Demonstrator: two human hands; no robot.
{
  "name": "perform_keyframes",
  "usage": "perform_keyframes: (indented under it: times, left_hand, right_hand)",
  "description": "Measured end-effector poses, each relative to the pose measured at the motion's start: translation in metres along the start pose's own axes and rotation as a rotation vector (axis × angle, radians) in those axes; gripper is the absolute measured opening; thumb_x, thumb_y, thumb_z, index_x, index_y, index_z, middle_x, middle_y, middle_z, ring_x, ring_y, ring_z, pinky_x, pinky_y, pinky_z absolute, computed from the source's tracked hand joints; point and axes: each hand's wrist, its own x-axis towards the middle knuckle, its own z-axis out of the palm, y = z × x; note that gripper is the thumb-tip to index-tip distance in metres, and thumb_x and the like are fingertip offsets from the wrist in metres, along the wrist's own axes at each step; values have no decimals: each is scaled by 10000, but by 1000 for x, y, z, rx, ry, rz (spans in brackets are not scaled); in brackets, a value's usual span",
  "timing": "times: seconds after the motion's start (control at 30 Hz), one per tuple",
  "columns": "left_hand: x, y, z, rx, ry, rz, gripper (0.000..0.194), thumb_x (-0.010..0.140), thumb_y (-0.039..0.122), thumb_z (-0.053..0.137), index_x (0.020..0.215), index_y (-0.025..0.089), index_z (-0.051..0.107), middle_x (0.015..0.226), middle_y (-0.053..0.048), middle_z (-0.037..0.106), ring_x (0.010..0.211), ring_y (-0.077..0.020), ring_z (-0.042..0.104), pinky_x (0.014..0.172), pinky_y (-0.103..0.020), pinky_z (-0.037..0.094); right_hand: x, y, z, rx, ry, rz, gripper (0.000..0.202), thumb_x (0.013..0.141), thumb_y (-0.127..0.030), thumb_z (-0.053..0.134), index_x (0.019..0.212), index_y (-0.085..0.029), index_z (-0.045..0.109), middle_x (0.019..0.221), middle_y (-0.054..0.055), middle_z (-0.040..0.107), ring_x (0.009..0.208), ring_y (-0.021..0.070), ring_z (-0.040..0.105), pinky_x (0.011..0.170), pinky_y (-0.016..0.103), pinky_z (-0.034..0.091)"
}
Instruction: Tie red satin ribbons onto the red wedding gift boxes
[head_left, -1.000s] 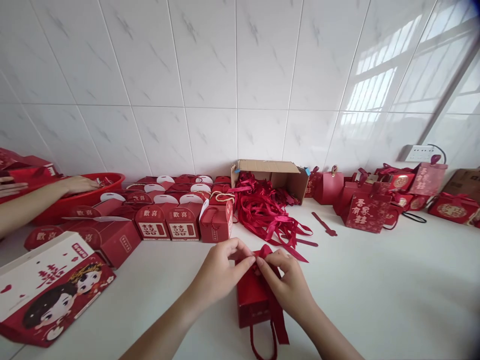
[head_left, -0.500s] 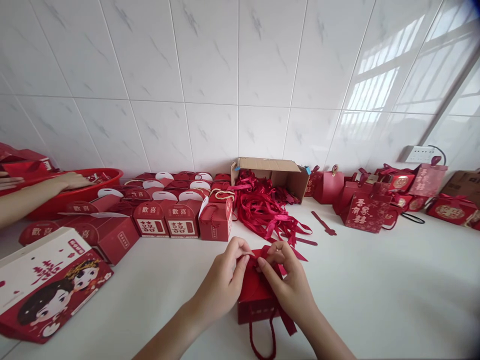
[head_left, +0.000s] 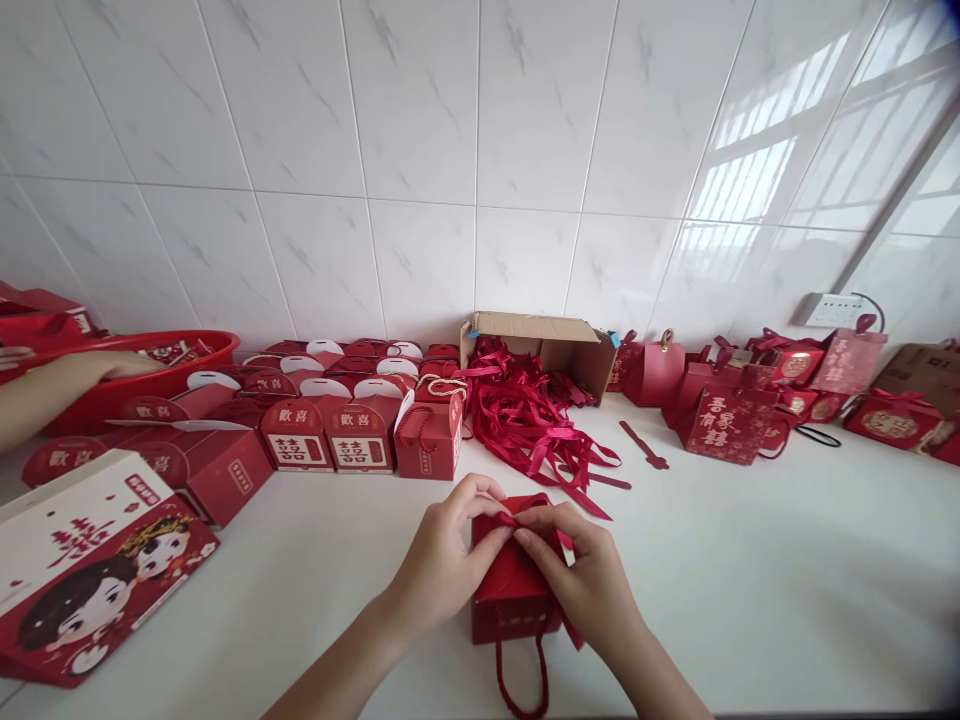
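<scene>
A small red gift box point(head_left: 517, 590) stands on the white table in front of me, its dark red cord handle point(head_left: 523, 690) drooping toward me. Over the box top, my left hand point(head_left: 454, 545) pinches a red ribbon point(head_left: 508, 519) between thumb and fingers. Close against it, my right hand point(head_left: 577, 560) pinches the same ribbon from the other side. The fingertips of both hands nearly meet, and they hide part of the ribbon. A ribbon end hangs down the box's right side, partly behind my right hand.
Loose red ribbons point(head_left: 525, 420) spill from a cardboard box point(head_left: 600, 365) behind. Rows of red gift boxes point(head_left: 362, 445) stand left, with a cartoon-printed box point(head_left: 112, 570) nearer. Another person's hand point(head_left: 112, 366) reaches into a red basin point(head_left: 225, 350). Finished-looking red bags point(head_left: 727, 425) stand right.
My fingertips have drawn closer together over the ribbon, and my right fingers have straightened toward the left hand. The other person's arm at the basin has shifted slightly.
</scene>
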Motion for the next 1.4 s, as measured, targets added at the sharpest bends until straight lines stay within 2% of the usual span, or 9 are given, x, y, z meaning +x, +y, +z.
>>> perform_keyframes:
  times: [0.13,0.37,0.53,0.7,0.93,1.17,1.33,1.4]
  left_hand:
    - [-2,-4,3,29,53,39,226,846,171,560,1029,252,453,911,11,707,942,-148,672,846,-256,508]
    - [-3,-10,12,125,119,99,166,857,163,533,991,242,473,953,-14,711,962,-171,676,836,-278,511]
    - [-4,-7,20,114,185,79,160,858,173,528,985,241,459,960,-20,705,990,-184,669,843,-282,509]
    - [-5,-2,21,84,179,19,184,854,173,529,992,256,440,921,-2,706,936,-183,677,833,-292,507]
    - [3,-2,13,10,106,-62,158,836,177,531,939,244,431,919,-22,703,913,-199,678,803,-310,506]
    - [4,-3,12,-16,97,-32,161,827,171,544,922,241,434,884,-13,676,927,-190,669,816,-315,499]
    - [13,-10,11,-74,40,-52,188,825,187,570,931,237,423,828,9,688,843,-170,666,817,-319,504]
    - [17,-13,11,-74,41,-12,231,816,194,590,989,233,441,856,0,683,872,-175,659,840,-327,502]
  right_hand:
    - [-1,0,0,-100,59,-121,152,799,-242,674,935,-202,727,889,67,632,780,186,623,716,309,538]
    - [-3,1,-1,-314,139,-133,161,855,-239,600,900,-215,753,900,89,615,818,224,600,742,374,524]
    - [0,-2,-6,-459,33,-64,159,846,-269,605,831,-290,763,962,88,628,892,286,561,841,531,421]
    - [5,-1,-8,-249,43,111,108,798,-275,634,775,-261,739,1176,93,586,1133,350,482,937,576,361]
    - [12,-4,-9,-70,-64,261,140,802,-321,612,757,-226,704,1336,86,493,1315,327,380,1037,522,337]
    - [11,-6,-15,-25,-156,265,238,849,-392,567,743,-207,674,1374,111,472,1337,313,374,992,511,395]
    - [11,-9,-14,21,-176,227,291,859,-432,559,736,-207,697,1444,91,418,1373,308,328,1061,520,329]
    - [10,-11,-13,33,-149,234,311,858,-447,556,726,-202,696,1451,89,413,1377,312,320,1079,507,308]
